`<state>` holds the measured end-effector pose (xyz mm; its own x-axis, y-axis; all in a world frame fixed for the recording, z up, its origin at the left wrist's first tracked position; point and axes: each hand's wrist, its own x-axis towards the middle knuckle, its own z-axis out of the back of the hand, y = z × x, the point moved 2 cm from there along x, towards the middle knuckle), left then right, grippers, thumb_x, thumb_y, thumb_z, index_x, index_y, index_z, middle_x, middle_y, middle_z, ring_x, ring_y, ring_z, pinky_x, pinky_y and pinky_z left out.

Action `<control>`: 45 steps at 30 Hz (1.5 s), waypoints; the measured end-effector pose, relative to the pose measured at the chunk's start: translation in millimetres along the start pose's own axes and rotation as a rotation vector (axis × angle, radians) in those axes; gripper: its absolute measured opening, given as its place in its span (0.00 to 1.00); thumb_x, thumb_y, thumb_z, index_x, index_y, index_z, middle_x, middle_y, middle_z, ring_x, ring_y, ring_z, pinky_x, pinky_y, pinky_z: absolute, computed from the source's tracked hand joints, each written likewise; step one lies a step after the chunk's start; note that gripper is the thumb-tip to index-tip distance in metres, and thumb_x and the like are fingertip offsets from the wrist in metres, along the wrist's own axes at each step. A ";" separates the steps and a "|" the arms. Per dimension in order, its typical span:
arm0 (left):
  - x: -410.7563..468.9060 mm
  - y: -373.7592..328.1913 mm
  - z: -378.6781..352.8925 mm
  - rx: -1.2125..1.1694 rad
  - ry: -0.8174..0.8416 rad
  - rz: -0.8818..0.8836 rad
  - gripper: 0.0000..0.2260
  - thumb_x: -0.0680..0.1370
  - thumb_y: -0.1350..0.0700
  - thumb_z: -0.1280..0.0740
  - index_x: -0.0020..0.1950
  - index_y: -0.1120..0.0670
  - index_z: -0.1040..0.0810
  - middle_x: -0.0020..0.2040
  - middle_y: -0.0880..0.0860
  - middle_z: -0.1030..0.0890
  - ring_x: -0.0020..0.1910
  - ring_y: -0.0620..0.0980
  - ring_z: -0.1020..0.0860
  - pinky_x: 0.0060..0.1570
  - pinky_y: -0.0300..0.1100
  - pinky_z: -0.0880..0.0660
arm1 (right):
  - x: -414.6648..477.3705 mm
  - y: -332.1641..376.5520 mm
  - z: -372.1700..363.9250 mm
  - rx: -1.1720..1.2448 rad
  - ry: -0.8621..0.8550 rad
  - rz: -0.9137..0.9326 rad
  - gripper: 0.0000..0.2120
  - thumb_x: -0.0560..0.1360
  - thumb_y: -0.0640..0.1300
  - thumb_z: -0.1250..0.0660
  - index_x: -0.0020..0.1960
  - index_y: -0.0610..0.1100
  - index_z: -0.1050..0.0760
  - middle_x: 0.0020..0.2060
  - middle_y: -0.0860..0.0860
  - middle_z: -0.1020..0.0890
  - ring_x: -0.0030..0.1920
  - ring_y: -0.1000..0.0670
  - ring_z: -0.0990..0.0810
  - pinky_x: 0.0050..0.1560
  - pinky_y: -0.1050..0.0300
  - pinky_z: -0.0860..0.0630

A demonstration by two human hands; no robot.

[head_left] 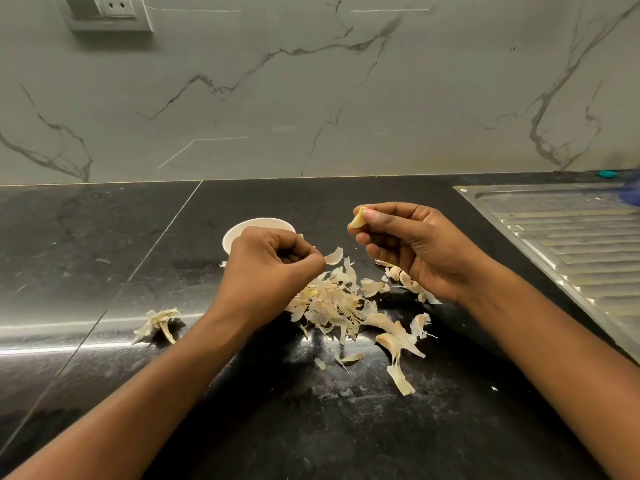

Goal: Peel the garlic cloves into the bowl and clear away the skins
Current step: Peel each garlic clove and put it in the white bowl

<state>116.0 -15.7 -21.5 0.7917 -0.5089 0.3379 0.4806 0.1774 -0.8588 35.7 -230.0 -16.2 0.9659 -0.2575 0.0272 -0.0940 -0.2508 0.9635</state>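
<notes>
I'm mid-peel. My right hand [408,244] pinches a clove [358,219] that looks bare, raised just right of the bowl [242,230]. My left hand [270,268] pinches a flake of skin [334,255] above the pile of skins [332,301]. Next, I reckon — drop the flake, then carry the clove over the bowl.
</notes>
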 end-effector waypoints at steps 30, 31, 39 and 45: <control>-5.2 0.7 -7.4 0.248 0.088 -0.116 0.12 0.72 0.51 0.36 0.31 0.54 0.22 0.27 0.52 0.24 0.27 0.46 0.29 0.31 0.48 0.27 | 18.5 41.9 -38.8 -0.864 0.215 0.211 0.12 0.80 0.50 0.27 0.60 0.47 0.14 0.48 0.50 0.11 0.41 0.52 0.16 0.39 0.62 0.22; -5.4 0.6 -7.7 0.247 0.089 -0.116 0.13 0.72 0.50 0.37 0.31 0.56 0.23 0.27 0.54 0.25 0.27 0.46 0.30 0.31 0.49 0.26 | 11.3 42.9 -28.3 -0.884 0.245 0.186 0.11 0.80 0.50 0.27 0.59 0.46 0.14 0.46 0.48 0.11 0.40 0.50 0.17 0.39 0.61 0.22; -3.5 -0.9 -6.0 0.229 0.074 -0.139 0.16 0.75 0.52 0.38 0.30 0.58 0.31 0.25 0.50 0.32 0.26 0.46 0.36 0.32 0.48 0.30 | -19.7 19.0 0.9 -1.084 0.447 -0.083 0.11 0.74 0.52 0.20 0.45 0.44 0.12 0.36 0.46 0.13 0.34 0.51 0.19 0.36 0.60 0.25; -1.8 2.5 -7.7 0.219 0.093 -0.161 0.14 0.75 0.52 0.37 0.32 0.57 0.24 0.28 0.55 0.25 0.28 0.46 0.30 0.33 0.50 0.27 | -19.7 13.8 -3.1 -1.155 0.518 -0.143 0.10 0.73 0.51 0.18 0.46 0.46 0.14 0.36 0.47 0.14 0.34 0.51 0.19 0.38 0.56 0.23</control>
<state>112.9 -20.8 -27.2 0.6656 -0.6183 0.4180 0.6755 0.2610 -0.6896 16.1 -225.5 -2.7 0.9555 0.1628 -0.2461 0.0301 0.7757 0.6303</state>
